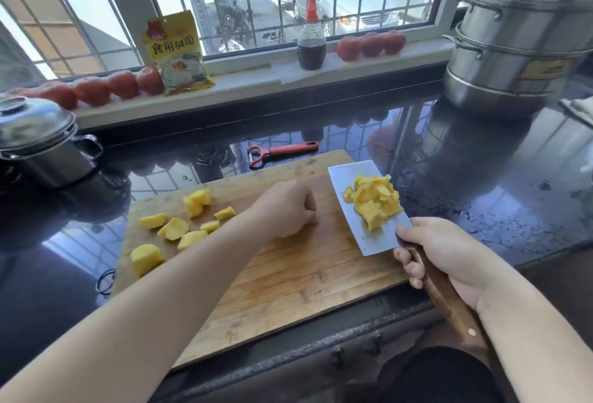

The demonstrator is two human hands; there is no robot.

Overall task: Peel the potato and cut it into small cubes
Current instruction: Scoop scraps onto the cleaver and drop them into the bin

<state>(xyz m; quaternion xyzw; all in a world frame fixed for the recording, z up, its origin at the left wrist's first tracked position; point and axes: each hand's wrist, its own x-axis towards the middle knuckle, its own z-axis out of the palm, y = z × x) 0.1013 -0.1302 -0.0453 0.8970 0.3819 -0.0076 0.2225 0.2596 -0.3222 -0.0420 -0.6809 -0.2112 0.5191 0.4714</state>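
Note:
Several yellow potato chunks (179, 226) lie on the left part of a wooden cutting board (288, 274). My right hand (446, 258) grips the wooden handle of a cleaver (349, 197), held flat over the board's right edge. A heap of yellow potato peelings (373, 200) sits on the blade. My left hand (285, 210) rests on the middle of the board with its fingers curled under; whether it holds anything is hidden.
An orange peeler (279, 152) lies on the dark glossy counter behind the board. A lidded steel pot (38, 142) stands at the left, a tall steel steamer (519, 36) at the right. Tomatoes (96, 89), a yellow packet (176, 52) and a sauce bottle (310, 43) line the windowsill.

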